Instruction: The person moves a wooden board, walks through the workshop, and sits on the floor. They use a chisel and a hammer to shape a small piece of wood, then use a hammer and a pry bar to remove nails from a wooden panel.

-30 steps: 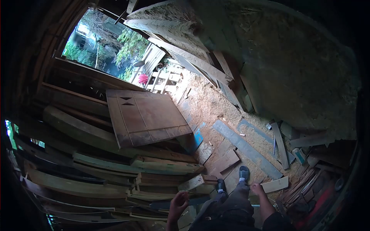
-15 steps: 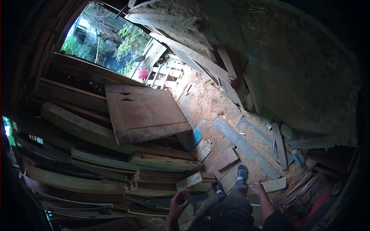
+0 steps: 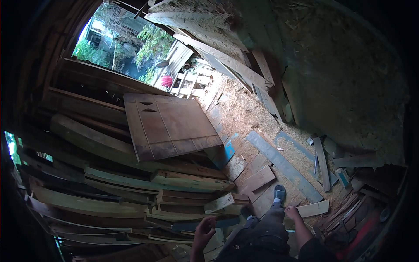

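My left hand (image 3: 205,227) is raised in front of the timber stack, its fingers curled in towards the thumb. My right hand (image 3: 292,212) hangs beside my right leg, its fingers drawn together. What either hand holds, if anything, I cannot tell. A pale short board (image 3: 312,208) lies on the floor just beyond my right hand. Close past my left hand, a dark flat plank (image 3: 205,224) juts out of the stack. A squared timber block (image 3: 220,202) with a pale end sits above it.
Stacked timber (image 3: 118,196) fills the left side, with a wide wooden panel (image 3: 176,124) lying across it. Sawdust (image 3: 238,102) covers the floor, where a long grey plank (image 3: 283,166) and a short brown board (image 3: 260,178) lie. Offcuts (image 3: 342,214) are heaped at right.
The whole view has shifted slightly, so the surroundings appear a little further right. Both hands keep nearly the same pose, and my feet remain in about the same place.
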Demonstrator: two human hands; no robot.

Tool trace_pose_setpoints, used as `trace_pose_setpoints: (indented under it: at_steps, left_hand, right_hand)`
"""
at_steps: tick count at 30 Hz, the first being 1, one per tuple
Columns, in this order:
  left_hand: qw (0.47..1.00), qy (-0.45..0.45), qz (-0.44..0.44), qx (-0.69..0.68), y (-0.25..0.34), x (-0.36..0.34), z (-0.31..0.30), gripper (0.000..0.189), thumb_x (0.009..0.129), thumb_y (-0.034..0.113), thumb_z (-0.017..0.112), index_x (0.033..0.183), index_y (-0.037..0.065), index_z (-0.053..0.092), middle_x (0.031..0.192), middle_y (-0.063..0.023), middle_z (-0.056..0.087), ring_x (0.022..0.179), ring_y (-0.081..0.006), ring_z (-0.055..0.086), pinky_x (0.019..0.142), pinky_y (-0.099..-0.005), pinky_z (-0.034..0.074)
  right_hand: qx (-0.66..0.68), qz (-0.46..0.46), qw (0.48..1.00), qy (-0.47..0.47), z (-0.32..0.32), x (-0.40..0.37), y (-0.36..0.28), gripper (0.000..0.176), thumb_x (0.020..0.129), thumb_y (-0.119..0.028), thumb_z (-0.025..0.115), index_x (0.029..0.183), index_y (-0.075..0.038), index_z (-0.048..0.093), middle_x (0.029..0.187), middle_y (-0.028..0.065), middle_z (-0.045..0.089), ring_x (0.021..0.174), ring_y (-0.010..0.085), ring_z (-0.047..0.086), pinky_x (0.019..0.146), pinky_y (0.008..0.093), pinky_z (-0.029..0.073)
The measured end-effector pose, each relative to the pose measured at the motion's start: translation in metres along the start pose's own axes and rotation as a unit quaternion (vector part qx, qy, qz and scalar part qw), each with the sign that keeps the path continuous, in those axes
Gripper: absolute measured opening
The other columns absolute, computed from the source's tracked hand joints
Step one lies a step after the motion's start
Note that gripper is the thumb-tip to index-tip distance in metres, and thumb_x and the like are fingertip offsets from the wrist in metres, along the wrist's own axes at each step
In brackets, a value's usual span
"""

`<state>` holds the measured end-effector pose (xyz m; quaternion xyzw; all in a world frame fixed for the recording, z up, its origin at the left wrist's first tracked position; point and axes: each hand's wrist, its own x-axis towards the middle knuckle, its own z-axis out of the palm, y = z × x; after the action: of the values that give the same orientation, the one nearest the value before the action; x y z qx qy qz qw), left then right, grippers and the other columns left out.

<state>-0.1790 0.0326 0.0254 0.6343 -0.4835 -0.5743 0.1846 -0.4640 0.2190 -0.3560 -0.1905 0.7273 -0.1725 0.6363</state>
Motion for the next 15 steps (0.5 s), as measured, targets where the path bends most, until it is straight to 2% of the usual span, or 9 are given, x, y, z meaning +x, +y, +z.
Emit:
trace_pose_setpoints:
  at_steps: [2, 4, 8, 11, 13, 15]
  left_hand:
    - [1.0, -0.002, -0.001, 0.002, 0.0, -0.001, 0.001, 0.036, 0.084, -0.006, 0.058, 0.119, 0.0, 0.052, 0.117, -0.0058, 0.057, 0.112, -0.0137, 0.054, 0.095, -0.0264, 0.043]
    - [0.999, 0.001, 0.026, 0.02, 0.0, 0.001, 0.004, 0.037, 0.084, -0.008, 0.053, 0.12, 0.0, 0.052, 0.114, -0.0038, 0.059, 0.1, -0.0081, 0.055, 0.082, -0.0225, 0.046]
    - [1.0, 0.001, -0.006, 0.019, -0.002, 0.003, 0.004, 0.031, 0.089, -0.001, 0.056, 0.119, 0.001, 0.053, 0.112, -0.0031, 0.06, 0.098, -0.0072, 0.055, 0.08, -0.022, 0.046]
    - [0.999, -0.005, 0.005, 0.034, 0.001, 0.007, 0.007, 0.028, 0.091, 0.004, 0.057, 0.119, 0.001, 0.053, 0.112, -0.0027, 0.061, 0.097, -0.0065, 0.055, 0.08, -0.0214, 0.045]
    - [0.999, -0.003, -0.006, 0.046, 0.004, 0.01, 0.011, 0.028, 0.091, 0.002, 0.057, 0.119, 0.001, 0.053, 0.112, -0.0026, 0.061, 0.097, -0.0061, 0.055, 0.081, -0.0212, 0.045]
    - [0.999, -0.005, -0.008, 0.051, 0.006, 0.013, 0.014, 0.029, 0.09, 0.0, 0.056, 0.119, 0.001, 0.053, 0.112, -0.0026, 0.06, 0.098, -0.0064, 0.055, 0.082, -0.0214, 0.044]
  right_hand:
    - [-0.008, -0.004, 1.0, -0.002, -0.002, -0.004, -0.001, 0.021, 0.079, -0.021, 0.062, 0.086, -0.001, 0.064, 0.079, 0.0147, 0.069, 0.078, 0.0247, 0.068, 0.074, 0.0361, 0.052]
    - [-0.021, -0.002, 1.0, 0.007, -0.003, -0.004, -0.002, 0.021, 0.079, -0.021, 0.062, 0.086, -0.002, 0.065, 0.081, 0.0149, 0.069, 0.078, 0.0255, 0.068, 0.074, 0.0366, 0.052]
    - [-0.051, -0.013, 0.998, 0.028, 0.003, 0.008, 0.017, 0.02, 0.079, -0.021, 0.062, 0.085, -0.002, 0.065, 0.084, 0.0154, 0.069, 0.08, 0.0272, 0.068, 0.075, 0.0376, 0.052]
    - [-0.054, -0.027, 0.998, 0.035, -0.004, -0.009, -0.014, 0.02, 0.08, -0.021, 0.063, 0.085, -0.002, 0.065, 0.085, 0.0159, 0.068, 0.084, 0.0288, 0.067, 0.076, 0.0372, 0.052]
    - [0.018, -0.094, 0.995, 0.008, -0.004, -0.01, -0.04, 0.02, 0.081, -0.021, 0.062, 0.086, -0.001, 0.063, 0.084, 0.0155, 0.067, 0.083, 0.0284, 0.067, 0.073, 0.036, 0.051]
    - [0.044, -0.215, 0.975, 0.028, -0.005, -0.014, -0.087, 0.015, 0.085, -0.016, 0.06, 0.088, -0.001, 0.062, 0.071, 0.0061, 0.064, 0.068, 0.0109, 0.062, 0.063, 0.0272, 0.049]
